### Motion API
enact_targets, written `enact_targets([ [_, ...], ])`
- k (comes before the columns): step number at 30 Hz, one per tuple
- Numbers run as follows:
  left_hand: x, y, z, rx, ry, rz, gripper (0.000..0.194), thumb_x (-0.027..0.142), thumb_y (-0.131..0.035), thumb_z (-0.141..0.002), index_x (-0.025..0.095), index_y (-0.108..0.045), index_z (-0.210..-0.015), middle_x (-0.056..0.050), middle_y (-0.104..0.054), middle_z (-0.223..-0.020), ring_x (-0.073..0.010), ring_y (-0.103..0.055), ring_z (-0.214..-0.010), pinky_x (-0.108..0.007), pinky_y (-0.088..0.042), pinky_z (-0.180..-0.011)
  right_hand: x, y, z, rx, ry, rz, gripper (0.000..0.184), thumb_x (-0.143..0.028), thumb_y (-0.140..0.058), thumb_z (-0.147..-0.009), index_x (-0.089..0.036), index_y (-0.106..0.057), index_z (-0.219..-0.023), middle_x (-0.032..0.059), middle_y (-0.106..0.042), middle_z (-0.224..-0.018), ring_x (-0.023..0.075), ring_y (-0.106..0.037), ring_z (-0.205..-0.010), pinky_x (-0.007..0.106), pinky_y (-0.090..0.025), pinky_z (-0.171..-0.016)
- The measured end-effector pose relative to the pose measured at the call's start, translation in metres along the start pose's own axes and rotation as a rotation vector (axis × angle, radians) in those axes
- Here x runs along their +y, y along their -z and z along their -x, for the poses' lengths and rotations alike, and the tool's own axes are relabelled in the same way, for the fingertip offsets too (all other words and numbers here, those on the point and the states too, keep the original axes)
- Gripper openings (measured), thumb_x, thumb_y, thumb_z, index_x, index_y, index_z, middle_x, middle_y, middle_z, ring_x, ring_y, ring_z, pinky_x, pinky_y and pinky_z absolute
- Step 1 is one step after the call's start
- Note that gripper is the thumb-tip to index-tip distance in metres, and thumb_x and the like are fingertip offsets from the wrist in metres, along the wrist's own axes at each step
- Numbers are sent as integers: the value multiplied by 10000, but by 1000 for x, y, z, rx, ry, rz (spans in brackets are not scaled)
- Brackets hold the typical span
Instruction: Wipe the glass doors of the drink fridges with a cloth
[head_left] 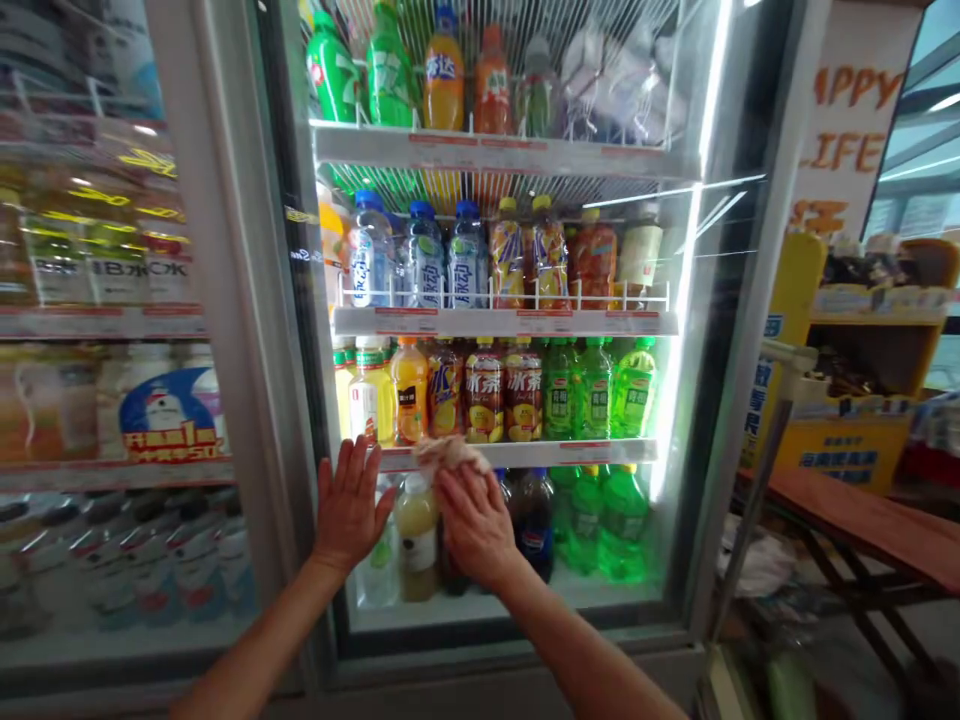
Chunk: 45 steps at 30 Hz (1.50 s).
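A person's right hand [476, 520] presses one pinkish cloth [448, 452] against the glass door [724, 330] of a drinks cooler, in the lower half of the pane and left of its middle. The bunched cloth's long axis runs nearly level, dipping slightly toward the door's right edge, and its loose end points toward the left edge. The right hand lies spread over the cloth, fingers angled up and left. The left hand [349, 505], empty and open, rests on the door near its left edge, fingers up. Behind the glass, three blue-capped bottles [424, 258] and two yellow-capped bottles [529, 255] line one shelf; two brown tea bottles [504, 392] and three green bottles [598, 390] front the shelf below.
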<state>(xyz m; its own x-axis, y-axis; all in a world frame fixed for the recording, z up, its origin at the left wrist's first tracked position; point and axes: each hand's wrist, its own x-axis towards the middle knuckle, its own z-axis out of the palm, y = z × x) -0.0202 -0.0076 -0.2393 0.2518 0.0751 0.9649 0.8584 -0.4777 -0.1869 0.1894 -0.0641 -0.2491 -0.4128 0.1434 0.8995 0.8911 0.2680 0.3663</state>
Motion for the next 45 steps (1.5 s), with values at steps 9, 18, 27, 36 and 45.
enact_targets([
  [9, -12, 22, 1, -117, -92, -13, 710, 240, -484, -849, 234, -94, -1442, -86, -234, -1472, -219, -186, -1368, -425, -173, -1124, 158, 64, 62, 381, -707, 344, 551, -251, -372, -861, -197, -292, -1404, 148, -316, -1445, 331, -297, -1328, 623, -278, -1015],
  [18, -7, 24, 5, -130, -96, -73, 696, 232, -473, -856, 192, -98, -1440, -123, -255, -1461, -236, -179, -1370, -455, -234, -1102, -1, 3, 0, -29, 152, -49, 475, -207, -473, -812, -223, -477, -1287, 15, -469, -1362, 196, -245, -1357, 415, -150, -1147],
  [27, 3, 73, 84, -324, 14, -73, 658, 135, -407, -841, 185, -127, -1435, -126, -355, -1418, -236, -293, -1334, -419, -414, -1013, -27, -26, -87, -57, 122, -200, 560, -152, -413, -825, -140, -334, -1379, 72, -338, -1448, 231, -169, -1384, 471, -121, -1137],
  [36, -4, 133, 122, -483, 67, -264, 671, 123, -405, -814, 162, -149, -1434, -131, -348, -1421, -248, -304, -1329, -437, -405, -1017, -107, -65, 8, -42, 510, -373, 492, -113, -408, -759, -121, -526, -1237, 36, -467, -1366, 169, -251, -1357, 339, -157, -1155],
  [45, 5, 90, 35, -263, 19, -135, 678, 171, -435, -846, 157, -102, -1437, -147, -279, -1452, -258, -228, -1360, -455, -354, -1046, 4, 6, -75, -51, 159, -100, 479, -202, -438, -845, -172, -432, -1323, 51, -396, -1417, 235, -224, -1361, 474, -42, -1142],
])
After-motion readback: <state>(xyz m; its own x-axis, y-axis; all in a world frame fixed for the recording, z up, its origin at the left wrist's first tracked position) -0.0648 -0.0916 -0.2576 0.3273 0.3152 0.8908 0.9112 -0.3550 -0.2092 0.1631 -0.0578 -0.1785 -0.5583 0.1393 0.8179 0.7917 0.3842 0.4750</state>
